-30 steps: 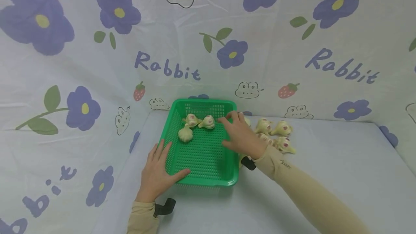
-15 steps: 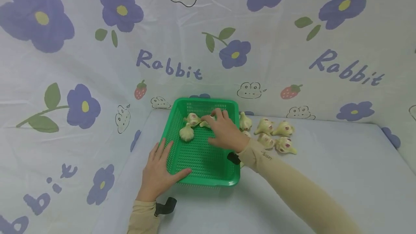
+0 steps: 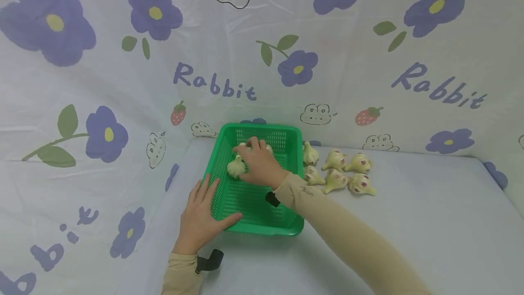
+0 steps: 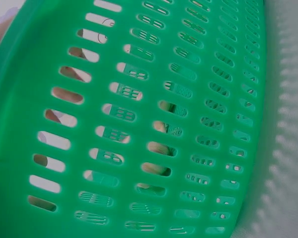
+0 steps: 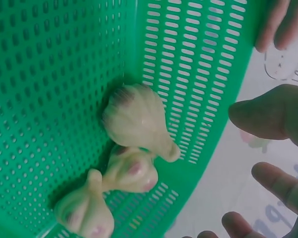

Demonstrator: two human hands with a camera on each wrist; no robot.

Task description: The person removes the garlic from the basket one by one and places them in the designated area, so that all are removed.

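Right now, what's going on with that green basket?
Someone's left hand rests on the edge of the green basket. Their right hand reaches over it, fingers spread and holding nothing. Three garlic bulbs lie inside, and at least six more bulbs lie on the table to the right.

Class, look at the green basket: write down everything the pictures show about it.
The basket is green, rectangular and open-topped, apparently plastic, with a smooth rim, slotted walls and a floor pierced with small holes. It sits upright on the white table, its short sides near and far. Three garlic bulbs lie inside toward the far end. The left hand rests on its left rim; the right hand is over its inside.
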